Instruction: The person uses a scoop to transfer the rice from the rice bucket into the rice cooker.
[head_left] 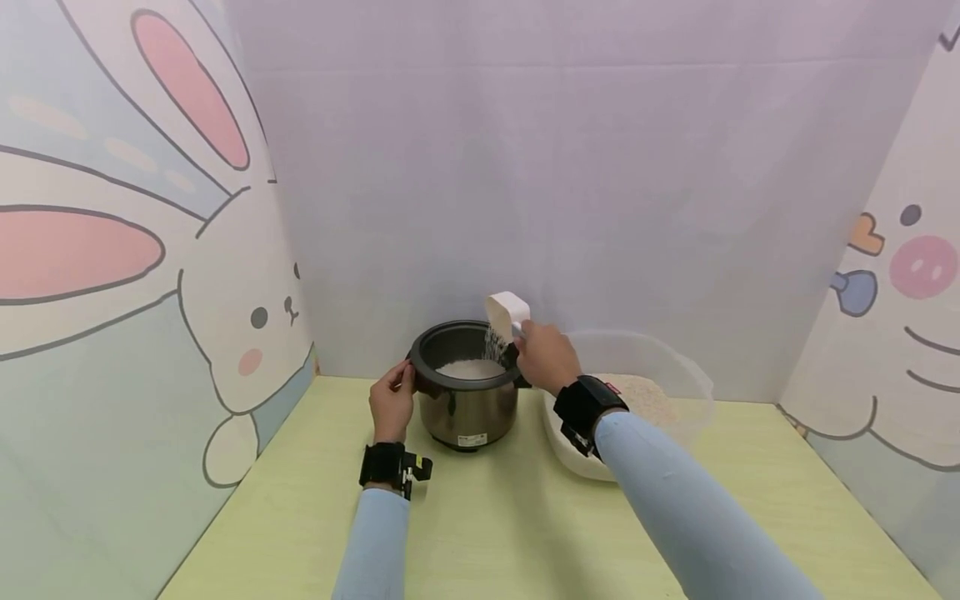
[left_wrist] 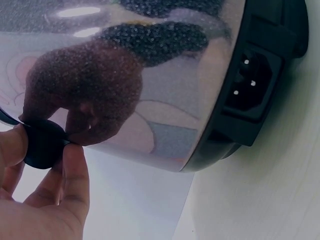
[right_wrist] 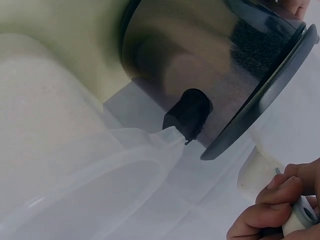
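The step in hand was pouring rice into the cooker. The big shiny rice cooker point(head_left: 468, 412) stood upright on the yellow table point(head_left: 300, 525), near the back wall point(head_left: 420, 208), with its top open. The left hand point(head_left: 392, 404) was at its left side, and its thumb and fingers pinched the black handle point(left_wrist: 44, 145) that stuck out there. The right hand point(head_left: 549, 358) had its fingers curled around the handle of a white scoop point(head_left: 512, 311). The scoop was tipped over on its side, above the right part of the cooker's rim, with its mouth turned to the inside. Falling grains point(head_left: 493, 346) came down from it in a thin stream, and a pile of white rice point(head_left: 468, 369) lay in the dark pot inside. To the right of the cooker stood a clear tub point(head_left: 566, 454) with lots more rice in it. I could not tell if the tub touched the cooker's other handle point(right_wrist: 190, 112). It looked to me like the pouring was partway done, but I could not see how much was left in the scoop. I think the next move called for tipping the scoop a bit more, so the last bits would drop in too. It had to stay over the hole, or rice could spill on the table, while the left hand kept the cooker from sliding.
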